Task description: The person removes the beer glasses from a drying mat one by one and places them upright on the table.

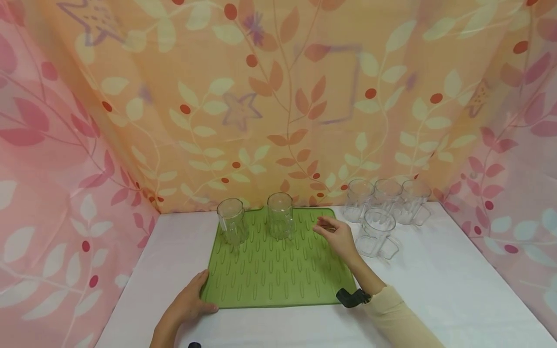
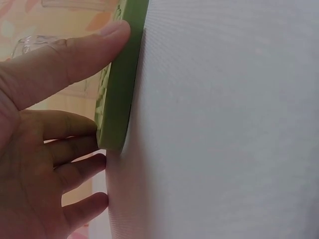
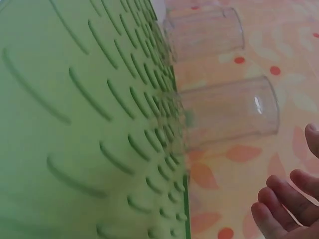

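Note:
A green drying mat [image 1: 278, 270] with raised ridges lies on the white table. On its back part stand two clear glass mugs, one mug [image 1: 233, 222] at the left edge and another mug [image 1: 280, 216] nearer the middle. My left hand [image 1: 188, 299] rests at the mat's front left corner; in the left wrist view its thumb [image 2: 75, 62] touches the mat's front edge and its fingers meet the side. Over the mat's right part hovers my right hand [image 1: 337, 238], fingers loosely bent, holding nothing. The right wrist view shows those fingers [image 3: 284, 204] apart from both mugs.
Several more clear glass mugs stand on the table right of the mat, with one handled mug [image 1: 376, 234] in front, close to my right hand. Patterned cloth [image 1: 278, 96] hangs behind the table and at both sides.

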Available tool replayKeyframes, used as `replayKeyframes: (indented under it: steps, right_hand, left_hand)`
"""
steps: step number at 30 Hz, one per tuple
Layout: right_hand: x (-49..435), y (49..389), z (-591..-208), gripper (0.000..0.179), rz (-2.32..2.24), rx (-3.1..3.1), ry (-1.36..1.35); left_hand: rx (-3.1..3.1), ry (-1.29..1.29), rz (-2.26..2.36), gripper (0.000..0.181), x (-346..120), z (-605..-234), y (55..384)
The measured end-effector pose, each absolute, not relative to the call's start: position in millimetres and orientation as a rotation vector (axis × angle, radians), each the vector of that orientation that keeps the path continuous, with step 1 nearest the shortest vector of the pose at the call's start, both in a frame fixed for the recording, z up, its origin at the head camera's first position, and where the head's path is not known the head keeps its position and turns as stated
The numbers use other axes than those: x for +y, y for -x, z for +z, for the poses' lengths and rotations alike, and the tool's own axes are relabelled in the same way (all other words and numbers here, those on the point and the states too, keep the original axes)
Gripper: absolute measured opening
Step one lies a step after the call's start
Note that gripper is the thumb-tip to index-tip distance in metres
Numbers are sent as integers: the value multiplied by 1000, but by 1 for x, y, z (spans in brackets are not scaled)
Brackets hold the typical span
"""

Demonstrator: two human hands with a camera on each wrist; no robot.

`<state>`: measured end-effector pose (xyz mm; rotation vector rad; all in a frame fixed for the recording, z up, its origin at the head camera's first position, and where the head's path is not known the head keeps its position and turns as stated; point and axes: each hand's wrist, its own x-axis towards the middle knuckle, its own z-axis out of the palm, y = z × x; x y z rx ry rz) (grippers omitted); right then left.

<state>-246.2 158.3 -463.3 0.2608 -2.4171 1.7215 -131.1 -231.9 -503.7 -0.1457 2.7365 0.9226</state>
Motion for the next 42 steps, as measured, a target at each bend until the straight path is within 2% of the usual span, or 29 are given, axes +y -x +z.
replayKeyframes:
  steps: [6,21,31,42]
  right_hand:
    - [138,253,-470,46,1778,-2411,-249]
    - [92,262,-478,32,1797,-2425,-259]
    - [79,261,-483,19,1674,-2400,-254]
    - [79,264,-481,15,1445,-2343,-282]
  left_hand:
    - [2735,130,931,115,-231,-504,132]
    - [2742,126,928,116,-232,-504,132]
    - [2748,138,919,115,-232,-502,130]
    - [2739,135,939,116,-233,-505,131]
